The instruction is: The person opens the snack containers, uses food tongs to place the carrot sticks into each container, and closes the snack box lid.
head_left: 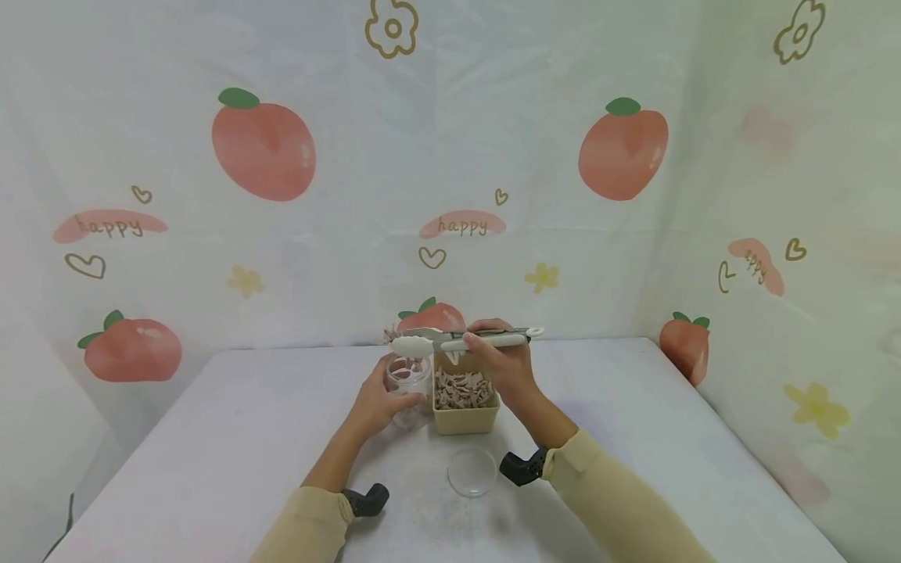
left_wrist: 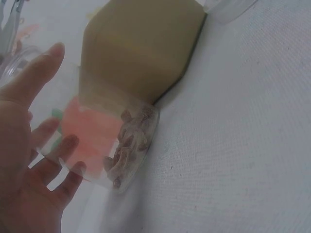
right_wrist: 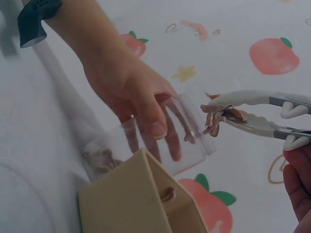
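My left hand (head_left: pixel 378 400) grips a clear plastic jar (right_wrist: pixel 167 141) from its side, thumb and fingers round the upper wall. A few brownish, shrivelled dried pieces (left_wrist: pixel 129 145) lie at the jar's bottom. In my right hand (head_left: pixel 503 360) is a pair of white and grey tongs (right_wrist: pixel 252 114), held level above the jar mouth. The tong tips pinch a small clump of the same dried pieces (right_wrist: pixel 221 116) close over the rim. Right beside the jar stands a beige square box (head_left: pixel 464 422) holding many more of these pieces (head_left: pixel 463 389).
A round clear lid (head_left: pixel 472 472) lies flat on the white table (head_left: pixel 598 485), in front of the box. Behind the table hangs a white backdrop cloth (head_left: pixel 450 117) printed with peaches. Each wrist carries a black camera mount (head_left: pixel 524 467).
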`<action>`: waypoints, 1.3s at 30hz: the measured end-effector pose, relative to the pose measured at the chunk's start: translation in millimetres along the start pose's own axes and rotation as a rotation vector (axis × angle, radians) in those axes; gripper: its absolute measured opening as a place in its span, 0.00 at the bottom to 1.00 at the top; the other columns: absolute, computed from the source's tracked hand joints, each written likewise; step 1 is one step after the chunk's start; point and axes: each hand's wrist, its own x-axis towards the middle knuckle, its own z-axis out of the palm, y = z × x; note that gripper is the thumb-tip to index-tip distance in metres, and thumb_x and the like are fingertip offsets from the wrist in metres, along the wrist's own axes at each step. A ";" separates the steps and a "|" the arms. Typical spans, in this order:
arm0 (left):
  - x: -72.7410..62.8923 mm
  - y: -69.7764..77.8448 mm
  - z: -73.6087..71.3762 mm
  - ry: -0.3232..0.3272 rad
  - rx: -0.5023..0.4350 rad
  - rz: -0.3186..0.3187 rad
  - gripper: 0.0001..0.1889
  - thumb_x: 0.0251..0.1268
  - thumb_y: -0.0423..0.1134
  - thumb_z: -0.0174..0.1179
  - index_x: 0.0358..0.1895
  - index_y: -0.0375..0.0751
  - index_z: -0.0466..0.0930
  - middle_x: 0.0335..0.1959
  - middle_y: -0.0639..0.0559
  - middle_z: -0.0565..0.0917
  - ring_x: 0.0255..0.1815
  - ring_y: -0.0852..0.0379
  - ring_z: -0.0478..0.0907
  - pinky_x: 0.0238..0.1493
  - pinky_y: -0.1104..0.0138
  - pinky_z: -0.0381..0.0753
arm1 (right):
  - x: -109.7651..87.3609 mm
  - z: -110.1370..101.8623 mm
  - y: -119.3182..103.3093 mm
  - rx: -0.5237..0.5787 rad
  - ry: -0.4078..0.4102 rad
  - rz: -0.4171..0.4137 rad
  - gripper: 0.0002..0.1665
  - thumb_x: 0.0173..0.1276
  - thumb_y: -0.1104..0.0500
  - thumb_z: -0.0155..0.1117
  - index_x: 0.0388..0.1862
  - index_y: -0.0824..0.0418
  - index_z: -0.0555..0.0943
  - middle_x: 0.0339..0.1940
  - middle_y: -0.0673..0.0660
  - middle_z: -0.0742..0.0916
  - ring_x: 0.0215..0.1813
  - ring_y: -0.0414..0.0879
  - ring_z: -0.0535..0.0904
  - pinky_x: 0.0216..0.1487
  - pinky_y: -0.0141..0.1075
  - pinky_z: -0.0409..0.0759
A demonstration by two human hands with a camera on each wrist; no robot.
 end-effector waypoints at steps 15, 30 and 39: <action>1.0 -0.5 -0.5 -0.003 -0.030 0.024 0.48 0.50 0.43 0.76 0.73 0.42 0.57 0.62 0.43 0.75 0.63 0.42 0.72 0.61 0.47 0.69 | -6.9 -4.3 5.2 0.081 -0.008 0.002 0.13 0.63 0.67 0.69 0.42 0.75 0.80 0.37 0.59 0.85 0.40 0.45 0.83 0.41 0.36 0.80; 0.8 -1.6 -0.2 0.004 -0.016 0.047 0.46 0.50 0.42 0.75 0.72 0.42 0.58 0.61 0.43 0.76 0.61 0.41 0.73 0.59 0.47 0.69 | -13.4 -2.9 9.3 0.085 0.005 0.033 0.15 0.62 0.64 0.70 0.43 0.73 0.81 0.40 0.62 0.85 0.40 0.47 0.82 0.40 0.37 0.81; -1.1 2.9 -1.5 0.010 0.033 -0.010 0.43 0.51 0.45 0.75 0.69 0.44 0.62 0.56 0.46 0.80 0.56 0.44 0.74 0.57 0.47 0.71 | -15.5 -7.4 12.8 0.006 -0.001 0.039 0.13 0.61 0.66 0.71 0.42 0.72 0.82 0.40 0.65 0.85 0.38 0.45 0.81 0.35 0.32 0.78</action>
